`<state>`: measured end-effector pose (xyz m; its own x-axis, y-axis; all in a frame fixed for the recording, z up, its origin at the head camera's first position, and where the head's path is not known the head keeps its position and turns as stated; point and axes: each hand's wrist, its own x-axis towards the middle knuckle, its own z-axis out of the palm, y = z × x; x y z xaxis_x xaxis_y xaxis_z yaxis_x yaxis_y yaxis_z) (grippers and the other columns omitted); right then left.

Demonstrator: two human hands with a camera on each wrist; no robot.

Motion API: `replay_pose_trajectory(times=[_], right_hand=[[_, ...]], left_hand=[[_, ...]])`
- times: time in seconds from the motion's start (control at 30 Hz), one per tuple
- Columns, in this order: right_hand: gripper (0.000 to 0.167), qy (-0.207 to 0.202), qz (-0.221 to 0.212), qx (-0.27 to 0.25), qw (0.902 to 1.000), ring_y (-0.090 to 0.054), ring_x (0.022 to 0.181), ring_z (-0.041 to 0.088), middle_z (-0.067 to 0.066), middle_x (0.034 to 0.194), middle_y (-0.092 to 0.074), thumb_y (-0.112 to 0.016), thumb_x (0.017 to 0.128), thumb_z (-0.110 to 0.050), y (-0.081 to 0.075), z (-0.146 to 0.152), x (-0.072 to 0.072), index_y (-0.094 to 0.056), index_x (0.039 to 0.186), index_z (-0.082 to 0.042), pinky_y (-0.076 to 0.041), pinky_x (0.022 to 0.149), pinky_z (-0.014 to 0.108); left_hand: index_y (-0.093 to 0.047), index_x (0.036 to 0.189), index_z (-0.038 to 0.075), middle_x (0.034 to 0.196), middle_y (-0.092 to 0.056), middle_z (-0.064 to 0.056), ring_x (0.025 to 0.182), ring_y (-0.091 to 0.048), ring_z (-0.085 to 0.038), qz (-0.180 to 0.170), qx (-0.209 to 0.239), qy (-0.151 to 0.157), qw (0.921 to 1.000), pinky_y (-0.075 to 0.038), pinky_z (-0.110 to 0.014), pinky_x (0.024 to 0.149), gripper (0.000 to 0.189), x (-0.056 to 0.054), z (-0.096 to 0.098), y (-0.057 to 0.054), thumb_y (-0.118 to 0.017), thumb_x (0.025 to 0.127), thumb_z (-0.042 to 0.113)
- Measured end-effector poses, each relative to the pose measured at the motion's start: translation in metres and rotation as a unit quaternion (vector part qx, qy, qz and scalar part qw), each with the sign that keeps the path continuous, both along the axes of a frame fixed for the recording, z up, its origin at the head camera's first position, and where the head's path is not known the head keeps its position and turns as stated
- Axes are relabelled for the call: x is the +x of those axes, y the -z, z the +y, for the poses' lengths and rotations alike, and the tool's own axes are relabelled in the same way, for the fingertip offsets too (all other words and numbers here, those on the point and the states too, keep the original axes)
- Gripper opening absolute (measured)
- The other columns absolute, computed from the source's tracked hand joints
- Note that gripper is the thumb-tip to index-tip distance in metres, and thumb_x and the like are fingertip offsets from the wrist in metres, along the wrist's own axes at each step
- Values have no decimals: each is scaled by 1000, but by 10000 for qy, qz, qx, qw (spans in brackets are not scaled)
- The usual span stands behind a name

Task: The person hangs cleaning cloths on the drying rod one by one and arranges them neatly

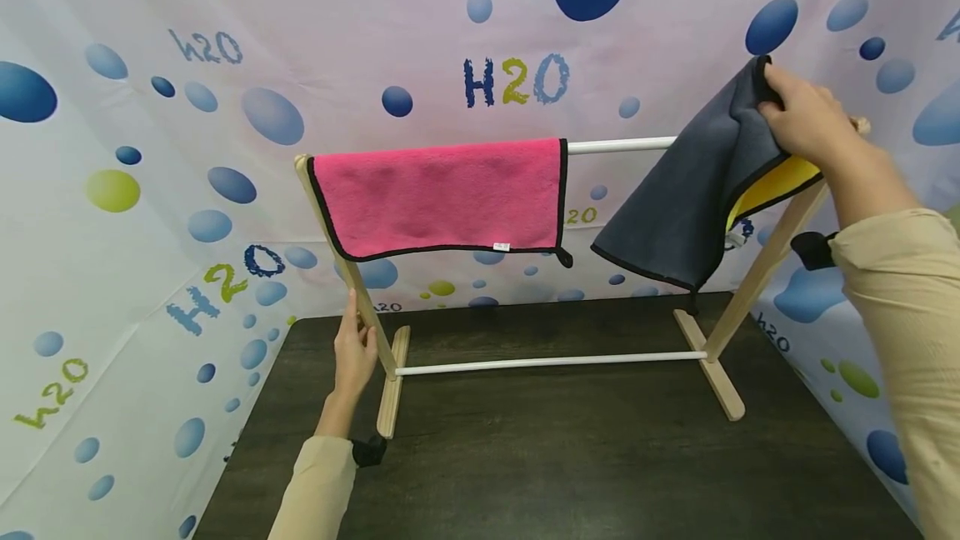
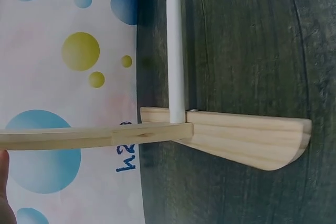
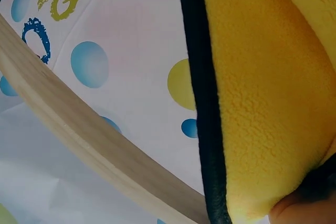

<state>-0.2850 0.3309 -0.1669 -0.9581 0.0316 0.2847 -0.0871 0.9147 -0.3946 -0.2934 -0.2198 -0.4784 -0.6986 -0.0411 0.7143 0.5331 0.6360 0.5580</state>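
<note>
A wooden drying rack with white crossbars stands on the table. Draped over its top bar at the left is a pink towel with black edging and a small white label. My right hand pinches the upper edge of a grey towel, which hangs at the right end of the rack, its yellow underside partly turned out. My left hand is at the left post, fingers mostly straight, a fingertip against the wood.
Both wooden feet of the rack rest on the dark wood-grain table. A lower white bar joins the posts. Behind and at the sides hangs a white curtain printed with bubbles and "H2O".
</note>
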Motion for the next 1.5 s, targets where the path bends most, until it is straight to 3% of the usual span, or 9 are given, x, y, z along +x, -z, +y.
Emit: replay_pose_trajectory(times=[0.43,0.67,0.77,0.9,0.97,1.1,1.2,1.33,1.5], right_hand=[[40,46,-99,-220,9997,-23,103,53,35,123,-27,-22,98,-18,2,-1,1,-18,136,-5,-23,80,63],[38,103,-6,-384,9992,-23,106,53,32,126,-27,-23,99,-21,5,-5,1,-19,135,-8,-24,82,64],[38,121,-2,-373,9992,-24,105,53,32,125,-28,-23,99,-21,5,-5,1,-19,135,-8,-24,82,64],[37,124,57,-335,9993,-24,105,52,32,124,-28,-23,99,-21,6,-5,1,-20,134,-8,-24,82,64],[36,126,101,-321,9994,-25,104,52,32,124,-29,-23,99,-20,6,-4,1,-21,132,-7,-24,82,64],[34,139,127,-322,9993,-25,104,52,32,123,-29,-23,99,-20,7,-3,2,-22,131,-7,-24,81,64],[36,143,116,-356,9992,-25,104,52,32,125,-29,-23,99,-20,6,-4,3,-21,133,-9,-24,82,64],[38,140,148,-415,9989,-24,106,51,31,126,-29,-23,99,-19,6,-6,4,-20,136,-10,-23,84,64],[37,140,208,-495,9985,-25,106,51,31,125,-30,-23,99,-18,6,-6,4,-21,135,-11,-25,82,63]], left_hand=[[-20,145,5,125,-41,-30,111,-47,-43,-565,370,122,9976,-50,-51,73,73,19,6,16,-53,83,-12],[-8,147,7,143,-16,-28,124,-29,-48,-1197,502,240,9912,-40,-63,83,80,32,20,22,-55,84,-6],[-5,147,7,146,-5,-28,129,-19,-50,-1631,514,122,9852,-32,-65,91,81,38,30,19,-56,85,0],[3,148,11,146,7,-29,131,-8,-52,-2390,560,174,9693,-23,-67,95,84,44,46,7,-55,88,7],[4,147,11,146,9,-30,131,-6,-53,-2559,540,337,9646,-22,-68,95,83,46,56,0,-55,89,8],[-2,147,8,147,1,-29,133,-5,-48,-2513,434,827,9634,-21,-66,97,79,51,78,-12,-55,89,9],[-5,147,6,146,-8,-28,131,-18,-47,-2464,381,1327,9593,-30,-62,95,77,52,96,-15,-56,89,10],[-10,147,7,143,-19,-29,122,-34,-47,-2594,335,2022,9438,-41,-58,87,74,52,117,-11,-56,90,11],[-13,147,13,144,-21,-25,122,-36,-45,-2824,101,2753,9189,-40,-59,88,71,51,143,-9,-56,90,13]])
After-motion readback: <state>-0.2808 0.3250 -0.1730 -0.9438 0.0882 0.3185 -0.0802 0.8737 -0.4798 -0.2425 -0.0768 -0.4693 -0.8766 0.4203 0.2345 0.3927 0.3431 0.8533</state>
